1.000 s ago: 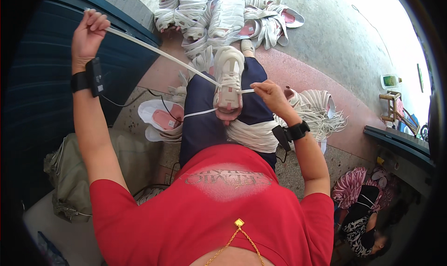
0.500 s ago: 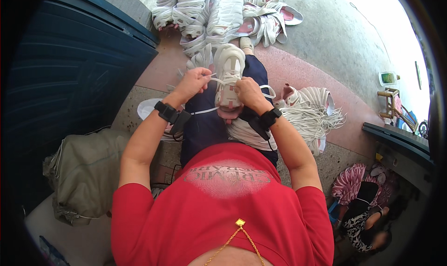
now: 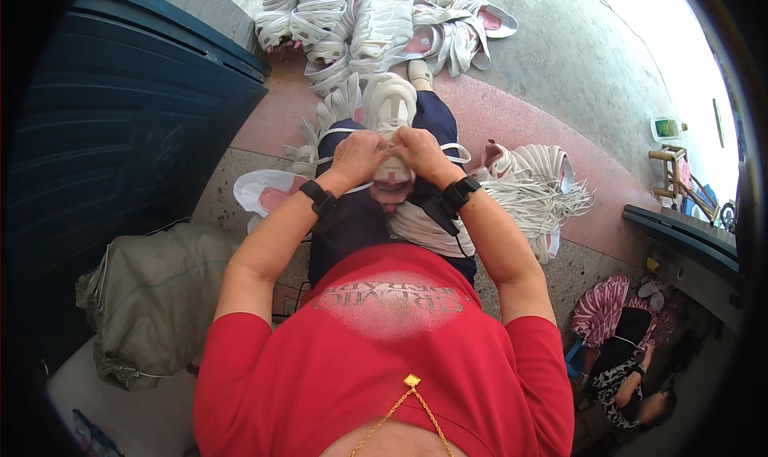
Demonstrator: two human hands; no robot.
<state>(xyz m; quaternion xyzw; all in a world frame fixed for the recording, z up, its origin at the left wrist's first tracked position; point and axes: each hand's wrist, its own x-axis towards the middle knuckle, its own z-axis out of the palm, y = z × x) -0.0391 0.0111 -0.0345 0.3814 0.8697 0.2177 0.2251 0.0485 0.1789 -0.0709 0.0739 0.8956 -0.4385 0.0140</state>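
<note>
A white and beige sneaker upper (image 3: 389, 101) lies on my lap over dark blue trousers, its pink-lined heel opening toward me. My left hand (image 3: 360, 157) is closed at the left side of its lacing, fingertips pinching the white shoelace. Across from it, my right hand (image 3: 422, 151) is closed at the right eyelets, also on the lace as far as I can see. The fingertips nearly meet over the tongue and hide the exact grip. One loose lace length (image 3: 457, 151) curves out beside my right hand; another passes left over my knee.
Stacked white shoe uppers (image 3: 382, 25) lie on the floor ahead. A bundle of white laces (image 3: 532, 209) rests by more uppers at my right. A blue door (image 3: 144, 113) and a covered grey-green bundle (image 3: 160, 297) stand left. Another person (image 3: 628, 377) sits at lower right.
My left hand has moved right and in, from beside the upper onto its lacing next to my right hand. My right hand has shifted slightly left and up.
</note>
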